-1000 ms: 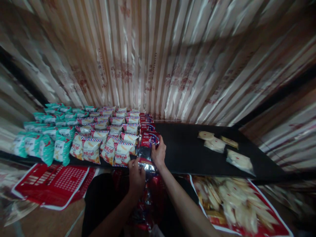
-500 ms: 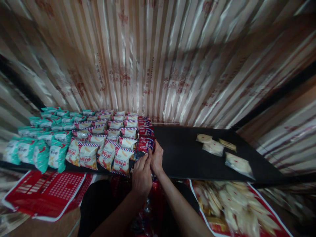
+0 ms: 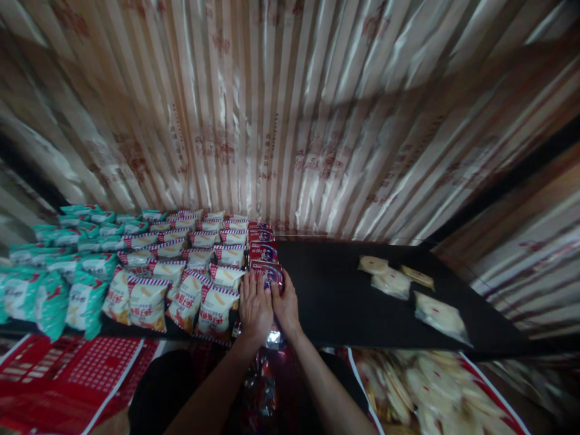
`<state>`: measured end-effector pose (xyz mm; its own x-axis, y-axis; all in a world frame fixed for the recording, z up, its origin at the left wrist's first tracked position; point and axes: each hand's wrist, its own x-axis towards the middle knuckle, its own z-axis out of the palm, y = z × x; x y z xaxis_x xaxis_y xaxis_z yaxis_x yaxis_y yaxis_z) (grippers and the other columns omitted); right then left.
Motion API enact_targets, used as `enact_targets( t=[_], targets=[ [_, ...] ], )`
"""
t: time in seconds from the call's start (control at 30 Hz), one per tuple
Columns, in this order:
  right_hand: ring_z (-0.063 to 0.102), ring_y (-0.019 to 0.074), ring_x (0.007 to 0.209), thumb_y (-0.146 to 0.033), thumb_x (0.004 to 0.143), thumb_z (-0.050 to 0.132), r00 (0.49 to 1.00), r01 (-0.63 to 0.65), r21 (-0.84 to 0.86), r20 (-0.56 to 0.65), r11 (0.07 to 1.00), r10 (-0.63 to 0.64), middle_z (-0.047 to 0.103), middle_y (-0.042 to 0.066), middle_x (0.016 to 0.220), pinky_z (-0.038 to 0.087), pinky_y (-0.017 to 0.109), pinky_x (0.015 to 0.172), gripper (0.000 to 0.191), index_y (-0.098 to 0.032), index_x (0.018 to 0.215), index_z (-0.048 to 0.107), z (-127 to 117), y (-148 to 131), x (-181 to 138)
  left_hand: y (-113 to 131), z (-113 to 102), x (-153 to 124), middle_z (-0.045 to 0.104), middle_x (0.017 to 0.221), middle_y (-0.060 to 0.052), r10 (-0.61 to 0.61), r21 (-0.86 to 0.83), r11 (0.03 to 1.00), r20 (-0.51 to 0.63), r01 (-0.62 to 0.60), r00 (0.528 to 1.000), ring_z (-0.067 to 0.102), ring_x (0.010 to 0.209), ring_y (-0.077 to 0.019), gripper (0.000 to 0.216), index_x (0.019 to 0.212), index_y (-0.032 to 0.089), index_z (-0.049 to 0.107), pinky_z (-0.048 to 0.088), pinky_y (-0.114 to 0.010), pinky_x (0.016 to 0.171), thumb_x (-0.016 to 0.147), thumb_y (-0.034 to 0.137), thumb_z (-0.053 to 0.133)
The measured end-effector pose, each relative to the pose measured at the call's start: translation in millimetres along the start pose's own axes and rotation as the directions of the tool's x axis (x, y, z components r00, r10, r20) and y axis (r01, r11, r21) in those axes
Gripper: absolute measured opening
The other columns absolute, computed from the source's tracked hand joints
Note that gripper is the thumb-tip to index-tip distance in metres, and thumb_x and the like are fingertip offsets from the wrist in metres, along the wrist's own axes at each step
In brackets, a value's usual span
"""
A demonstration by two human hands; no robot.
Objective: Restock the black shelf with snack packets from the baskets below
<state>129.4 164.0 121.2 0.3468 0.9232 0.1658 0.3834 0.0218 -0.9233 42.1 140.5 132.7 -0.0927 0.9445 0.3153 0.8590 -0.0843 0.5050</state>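
Observation:
Both my hands rest side by side on the front red snack packet [image 3: 268, 270] at the near edge of a black shelf [image 3: 344, 290]. My left hand [image 3: 254, 305] lies flat on it with fingers stretched forward. My right hand [image 3: 285, 302] presses the packet's right side, fingers also extended. Behind the packet runs a row of more red packets [image 3: 260, 237]. To the left stand rows of white packets with red-blue striped tops [image 3: 190, 266], and further left teal packets [image 3: 58, 272].
A few clear-wrapped pale round crackers [image 3: 399, 281] lie on the shelf's right part. Below the shelf are a red printed bag [image 3: 67, 380] at left and a red bag showing crackers [image 3: 435, 393] at right. A shiny striped curtain [image 3: 290, 109] hangs behind.
The red packet went from being held upright in my right hand to lying at the front of the red row. My left hand came up from below onto it. The view tilted up slightly.

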Motion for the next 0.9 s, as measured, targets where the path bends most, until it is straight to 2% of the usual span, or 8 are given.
enact_targets(
  t=[0.17, 0.37, 0.6, 0.73, 0.9],
  targets=[
    [0.041, 0.0237, 0.126, -0.058, 0.078, 0.046, 0.993, -0.094, 0.115, 0.088, 0.989, 0.084, 0.047, 0.011, 0.136, 0.03, 0.038, 0.106, 0.07, -0.017, 0.134, 0.042, -1.8, 4.0, 4.6, 1.8, 3.1, -0.9, 0.038, 0.142, -0.013, -0.05, 0.051, 0.997, 0.014, 0.05, 0.999, 0.024, 0.135, -0.0299, 0.047, 0.131, 0.014, 0.045, 0.028, -0.049, 0.108, 0.086, 0.024, 0.037],
    [0.047, 0.0247, 0.122, -0.064, 0.078, 0.042, 0.982, -0.167, 0.14, 0.117, 0.976, 0.151, 0.05, 0.011, 0.133, 0.033, 0.039, 0.105, 0.074, -0.017, 0.135, 0.042, 2.0, 6.5, 4.6, 4.7, 4.2, 1.2, 0.035, 0.143, -0.017, -0.074, 0.104, 0.992, 0.062, 0.068, 0.995, 0.029, 0.133, -0.0329, 0.046, 0.129, 0.012, 0.048, 0.031, -0.05, 0.105, 0.086, 0.023, 0.038],
    [0.05, 0.025, 0.119, -0.062, 0.077, 0.046, 0.981, -0.171, 0.156, 0.114, 0.973, 0.154, 0.054, 0.012, 0.129, 0.034, 0.038, 0.104, 0.072, -0.016, 0.133, 0.045, 2.5, 11.4, 7.0, 8.1, 3.2, 3.5, 0.033, 0.143, -0.02, -0.092, 0.161, 0.984, 0.106, 0.074, 0.99, 0.03, 0.132, -0.0346, 0.046, 0.13, 0.011, 0.047, 0.031, -0.048, 0.105, 0.087, 0.023, 0.037],
    [0.05, 0.0249, 0.119, -0.06, 0.076, 0.049, 0.98, -0.17, 0.157, 0.129, 0.973, 0.151, 0.053, 0.011, 0.13, 0.034, 0.039, 0.104, 0.072, -0.017, 0.134, 0.044, -1.4, 10.0, 11.9, 7.1, 3.0, 3.2, 0.036, 0.142, -0.02, -0.05, 0.184, 0.982, 0.06, 0.038, 0.997, 0.03, 0.132, -0.034, 0.045, 0.129, 0.01, 0.048, 0.031, -0.049, 0.105, 0.087, 0.024, 0.038],
    [0.045, 0.0237, 0.124, -0.058, 0.079, 0.046, 0.975, -0.148, 0.109, 0.184, 0.983, 0.126, 0.049, 0.011, 0.134, 0.032, 0.039, 0.106, 0.071, -0.016, 0.136, 0.04, -5.6, 6.1, 15.9, 7.8, 7.4, 4.8, 0.038, 0.14, -0.019, 0.031, 0.223, 0.974, -0.026, -0.024, 0.999, 0.029, 0.133, -0.0288, 0.045, 0.128, 0.006, 0.048, 0.031, -0.046, 0.107, 0.086, 0.02, 0.037]
  ],
)
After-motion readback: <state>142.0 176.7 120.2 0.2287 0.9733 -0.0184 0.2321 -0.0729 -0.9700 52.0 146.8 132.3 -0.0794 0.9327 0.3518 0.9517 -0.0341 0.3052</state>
